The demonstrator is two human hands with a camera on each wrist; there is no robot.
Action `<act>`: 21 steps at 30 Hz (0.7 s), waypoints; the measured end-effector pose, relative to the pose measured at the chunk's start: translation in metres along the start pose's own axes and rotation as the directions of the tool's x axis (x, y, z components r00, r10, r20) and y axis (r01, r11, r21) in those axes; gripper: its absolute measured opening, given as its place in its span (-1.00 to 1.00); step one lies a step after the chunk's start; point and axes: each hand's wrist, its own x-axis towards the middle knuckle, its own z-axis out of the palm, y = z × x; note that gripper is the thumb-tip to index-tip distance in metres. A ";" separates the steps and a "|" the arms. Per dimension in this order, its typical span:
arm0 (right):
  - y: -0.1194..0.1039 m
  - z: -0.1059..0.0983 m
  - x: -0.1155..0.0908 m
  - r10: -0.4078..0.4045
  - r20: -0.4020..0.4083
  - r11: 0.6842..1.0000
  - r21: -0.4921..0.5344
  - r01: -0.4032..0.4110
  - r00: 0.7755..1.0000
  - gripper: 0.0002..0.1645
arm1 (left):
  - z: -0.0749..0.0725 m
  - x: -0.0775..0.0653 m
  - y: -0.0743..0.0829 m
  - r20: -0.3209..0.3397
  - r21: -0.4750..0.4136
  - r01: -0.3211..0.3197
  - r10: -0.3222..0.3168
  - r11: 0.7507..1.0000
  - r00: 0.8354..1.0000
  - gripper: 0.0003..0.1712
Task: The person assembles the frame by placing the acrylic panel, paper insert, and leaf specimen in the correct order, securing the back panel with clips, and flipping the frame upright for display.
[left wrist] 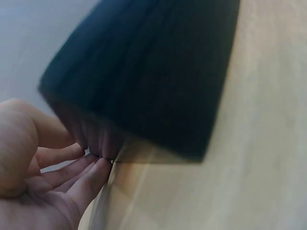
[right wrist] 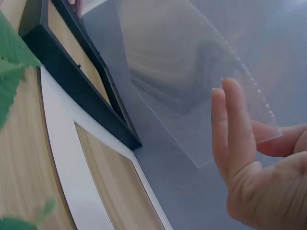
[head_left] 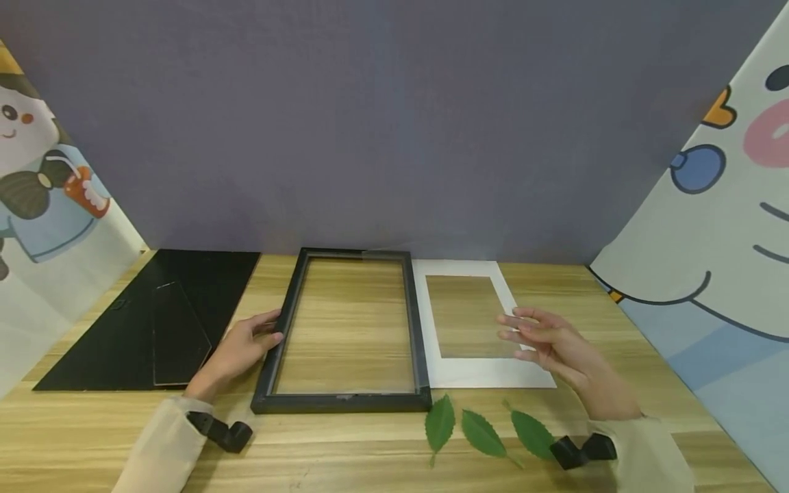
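Note:
A black picture frame [head_left: 342, 404] lies flat on the wooden table. At its left side, my left hand [head_left: 240, 348] rests fingertips against the outer edge; the left wrist view shows those fingertips mirrored in the dark frame side [left wrist: 144, 72]. Raised at the right, my right hand [head_left: 561, 346] pinches a clear sheet [right wrist: 182, 62] near its corner. The sheet stands tilted above the table in the right wrist view. Beneath this hand lies a white mat [head_left: 487, 373] with a rectangular opening, just right of the frame.
Left of my left hand lies a black backing board [head_left: 123, 342] with a stand flap. Three green leaves, the left leaf [head_left: 440, 424], middle leaf [head_left: 483, 433] and right leaf [head_left: 531, 433], lie in front of the mat. A grey wall [head_left: 394, 137] rises behind.

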 end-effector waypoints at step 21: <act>0.031 0.032 0.044 0.006 -0.035 0.993 0.118 -0.002 0.999 -0.59 | 0.006 -0.005 -0.008 -0.057 -0.035 0.006 -0.008 0.999 0.998 -0.44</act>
